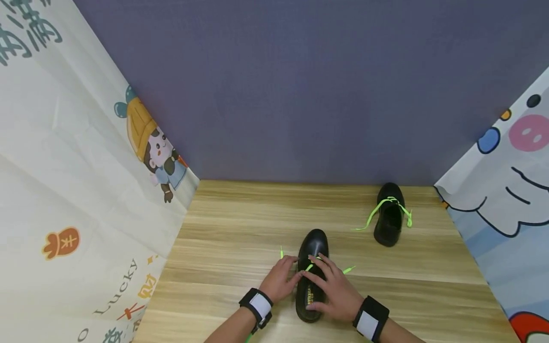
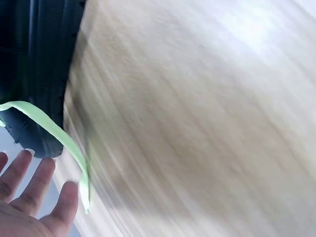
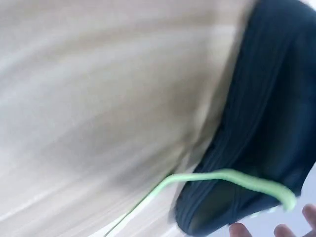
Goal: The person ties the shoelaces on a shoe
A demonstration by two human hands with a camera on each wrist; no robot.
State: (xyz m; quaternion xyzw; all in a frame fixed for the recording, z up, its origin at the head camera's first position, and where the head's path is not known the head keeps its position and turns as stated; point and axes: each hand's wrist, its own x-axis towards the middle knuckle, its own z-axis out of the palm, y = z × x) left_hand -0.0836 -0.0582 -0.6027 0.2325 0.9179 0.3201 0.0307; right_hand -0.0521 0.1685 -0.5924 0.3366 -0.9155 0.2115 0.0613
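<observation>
A black leather shoe (image 1: 315,243) with neon green laces lies on the wooden floor between both hands, toe pointing away. At its left side is my left hand (image 1: 280,280), fingers spread loosely near the lace opening. My right hand (image 1: 339,294) reaches over the shoe from the right, its fingers apart and its thumb low over the insole. Neither hand visibly grips the lace. In the left wrist view one green lace (image 2: 54,129) hangs down the shoe's side beside the fingertips. Another green lace (image 3: 222,176) trails across the shoe in the right wrist view, close to the fingertips.
A second black shoe (image 1: 389,224) with untied green laces stands farther back on the right. Behind the wooden floor (image 1: 240,214) rises a grey-blue panel (image 1: 300,95). Printed cloths with cartoon figures hang at left (image 1: 86,166) and right (image 1: 506,190).
</observation>
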